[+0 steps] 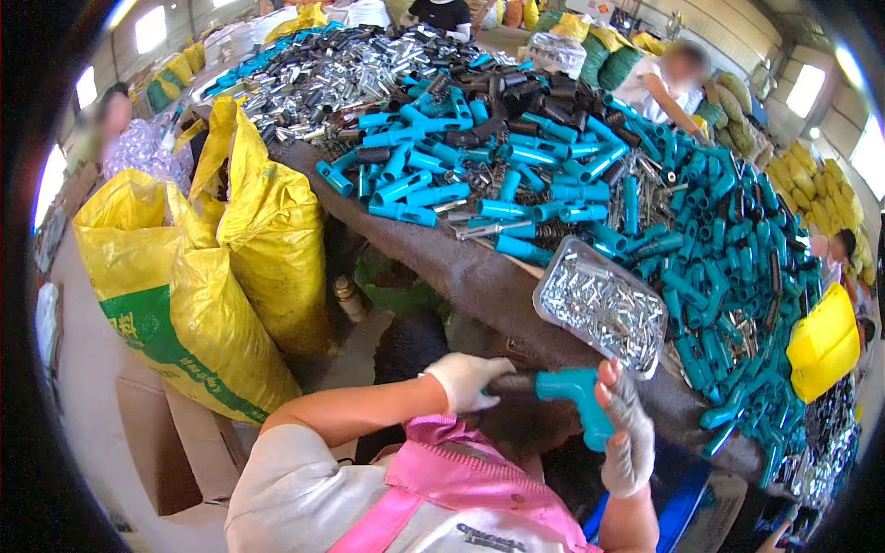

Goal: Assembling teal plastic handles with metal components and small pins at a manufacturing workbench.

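In front of my chest is a teal pistol-shaped plastic handle (573, 394) with a dark tubular end (516, 384). My left hand (468, 381), in a white glove, closes round that dark end. At the other end, my right hand (629, 431), in a fingerless light glove, grips the handle's rear with its fingertips showing. A clear plastic tray (659, 348) of small silvery metal parts sits on the table edge just beyond my hands. Beyond it, a large heap of teal plastic handles (710, 276) and tubes covers the table.
Two yellow sacks (138, 258) stand on the left beside a cardboard box (171, 433). Black tubes and silvery metal pieces (341, 78) pile up farther back. A yellow sheet or bag (823, 343) lies at the right. Several other people are around the table.
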Motion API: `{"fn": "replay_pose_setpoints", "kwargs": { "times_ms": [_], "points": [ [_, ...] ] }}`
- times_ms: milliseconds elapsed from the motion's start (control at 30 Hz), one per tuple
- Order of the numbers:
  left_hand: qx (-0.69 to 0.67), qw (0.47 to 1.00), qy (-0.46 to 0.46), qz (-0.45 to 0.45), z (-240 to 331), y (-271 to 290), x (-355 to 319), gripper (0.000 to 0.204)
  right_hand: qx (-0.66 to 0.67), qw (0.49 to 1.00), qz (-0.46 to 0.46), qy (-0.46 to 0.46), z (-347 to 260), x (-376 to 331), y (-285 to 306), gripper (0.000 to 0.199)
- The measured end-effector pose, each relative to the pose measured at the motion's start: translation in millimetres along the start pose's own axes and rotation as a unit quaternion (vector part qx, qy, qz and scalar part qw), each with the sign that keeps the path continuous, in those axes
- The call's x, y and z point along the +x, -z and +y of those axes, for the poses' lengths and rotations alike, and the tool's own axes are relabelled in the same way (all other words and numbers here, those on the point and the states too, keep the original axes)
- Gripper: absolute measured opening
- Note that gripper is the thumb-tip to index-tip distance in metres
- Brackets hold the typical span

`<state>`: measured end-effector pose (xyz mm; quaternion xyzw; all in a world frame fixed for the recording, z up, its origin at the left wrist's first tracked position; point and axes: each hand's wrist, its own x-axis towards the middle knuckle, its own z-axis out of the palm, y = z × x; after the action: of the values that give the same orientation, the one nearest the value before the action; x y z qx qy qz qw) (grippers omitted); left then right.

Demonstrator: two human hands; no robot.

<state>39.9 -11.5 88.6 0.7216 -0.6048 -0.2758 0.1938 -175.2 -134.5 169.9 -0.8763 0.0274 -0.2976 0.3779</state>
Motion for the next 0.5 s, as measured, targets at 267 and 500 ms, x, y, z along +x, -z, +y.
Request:
{"fn": "replay_pose_setpoints", "kwargs": {
  "times_ms": [267, 500],
  "points": [
    [-0.058, 0.997, -0.015, 0.054, -3.7, -4.7, 1.3, 0.040, -0.055, 0.996, -0.044, 0.062, -5.6, 7.3, 9.2, 0.043],
    [-0.084, 0.994, -0.012, 0.066, -6.0, -11.6, 13.5, 0.043, 0.178, 0.965, 0.088, -0.170, -3.0, -13.8, 4.8, 0.050]
  ]
}}
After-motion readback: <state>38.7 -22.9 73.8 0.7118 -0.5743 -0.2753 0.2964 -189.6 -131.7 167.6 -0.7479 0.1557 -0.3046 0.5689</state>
